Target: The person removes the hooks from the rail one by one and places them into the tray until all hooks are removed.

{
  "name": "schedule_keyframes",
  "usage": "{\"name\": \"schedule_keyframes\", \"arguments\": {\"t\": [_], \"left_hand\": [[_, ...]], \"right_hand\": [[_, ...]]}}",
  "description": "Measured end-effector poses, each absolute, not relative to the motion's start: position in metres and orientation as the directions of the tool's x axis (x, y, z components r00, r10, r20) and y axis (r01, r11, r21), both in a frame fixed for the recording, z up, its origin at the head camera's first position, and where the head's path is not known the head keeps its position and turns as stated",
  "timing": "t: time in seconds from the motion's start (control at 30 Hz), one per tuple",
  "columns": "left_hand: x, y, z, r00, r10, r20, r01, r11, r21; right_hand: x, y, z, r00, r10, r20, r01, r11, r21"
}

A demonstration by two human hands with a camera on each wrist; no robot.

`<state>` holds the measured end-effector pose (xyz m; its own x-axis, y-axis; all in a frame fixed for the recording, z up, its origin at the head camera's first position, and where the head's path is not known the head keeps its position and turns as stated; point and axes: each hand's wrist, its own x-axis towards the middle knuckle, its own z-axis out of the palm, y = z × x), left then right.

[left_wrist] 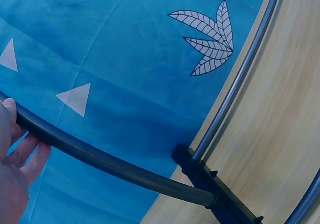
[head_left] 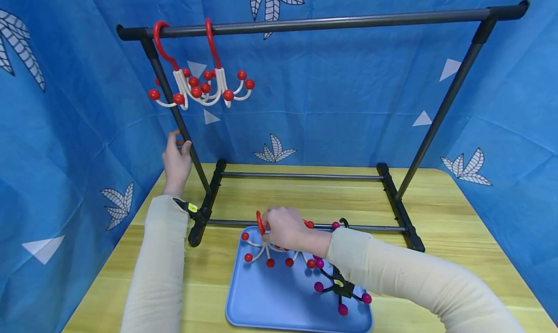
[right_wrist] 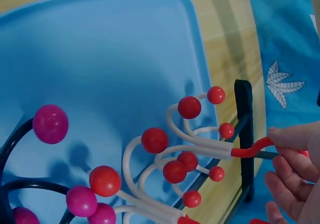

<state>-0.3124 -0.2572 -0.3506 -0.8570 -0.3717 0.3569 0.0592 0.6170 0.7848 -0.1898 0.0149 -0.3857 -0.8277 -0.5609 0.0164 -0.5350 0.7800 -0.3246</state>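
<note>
My right hand [head_left: 285, 226] pinches the red hook of a white multi-arm hanger [right_wrist: 212, 148] with red ball tips, over the far left part of a blue tray [head_left: 270, 299]. In the right wrist view, thumb and fingers meet on that hook. Beside it is a second white hanger [right_wrist: 150, 210] with red balls, partly hidden by my hand and sleeve in the head view. My left hand [head_left: 177, 162] grips the left post [left_wrist: 112, 163] of a dark rack, thumb on the near side and fingers behind.
Two red-and-white hangers [head_left: 179, 83] hang near the left end of the rack's top bar [head_left: 331, 23]. A black hanger [head_left: 342, 288] with magenta balls lies at the tray's right side. Low crossbars [head_left: 301, 176] join the rack's feet on the wooden table [head_left: 453, 217]. Blue cloth surrounds it.
</note>
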Motion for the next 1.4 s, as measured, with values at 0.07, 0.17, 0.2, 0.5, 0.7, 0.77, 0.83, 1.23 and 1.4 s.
{"name": "schedule_keyframes", "arguments": {"t": [0.07, 0.17, 0.2, 0.5, 0.7, 0.77, 0.83, 1.23, 1.4], "left_hand": [[-0.312, -0.258, -0.351, -0.857, -0.375, 0.353, 0.058, 0.61, 0.79], [-0.312, -0.258, -0.351, -0.859, -0.379, 0.343, 0.055, 0.599, 0.799], [-0.312, -0.259, -0.352, -0.86, -0.38, 0.341, 0.053, 0.598, 0.8], [-0.309, -0.258, -0.349, -0.868, -0.362, 0.34, 0.067, 0.592, 0.803], [-0.303, -0.259, -0.338, -0.829, -0.407, 0.384, 0.081, 0.592, 0.802], [-0.301, -0.262, -0.331, -0.794, -0.446, 0.413, 0.097, 0.577, 0.811], [-0.298, -0.264, -0.321, -0.757, -0.491, 0.432, 0.107, 0.558, 0.823], [-0.279, -0.257, -0.246, -0.593, -0.572, 0.566, 0.246, 0.541, 0.804], [-0.271, -0.237, -0.219, -0.564, -0.498, 0.659, 0.377, 0.554, 0.742]], "right_hand": [[-0.189, 0.016, -0.386, -0.828, -0.56, 0.008, -0.534, 0.785, -0.313], [-0.189, 0.018, -0.387, -0.823, -0.568, 0.005, -0.543, 0.784, -0.3], [-0.188, 0.019, -0.387, -0.82, -0.572, 0.006, -0.548, 0.782, -0.297], [-0.198, 0.035, -0.37, -0.818, -0.573, 0.046, -0.54, 0.738, -0.404], [-0.215, 0.06, -0.352, -0.868, -0.48, 0.127, -0.488, 0.78, -0.391], [-0.223, 0.073, -0.346, -0.882, -0.444, 0.157, -0.468, 0.797, -0.381], [-0.23, 0.087, -0.34, -0.899, -0.402, 0.172, -0.437, 0.811, -0.389], [-0.25, 0.174, -0.318, -0.945, -0.197, 0.26, -0.29, 0.873, -0.392], [-0.256, 0.21, -0.309, -0.93, -0.067, 0.36, -0.222, 0.886, -0.407]]}}
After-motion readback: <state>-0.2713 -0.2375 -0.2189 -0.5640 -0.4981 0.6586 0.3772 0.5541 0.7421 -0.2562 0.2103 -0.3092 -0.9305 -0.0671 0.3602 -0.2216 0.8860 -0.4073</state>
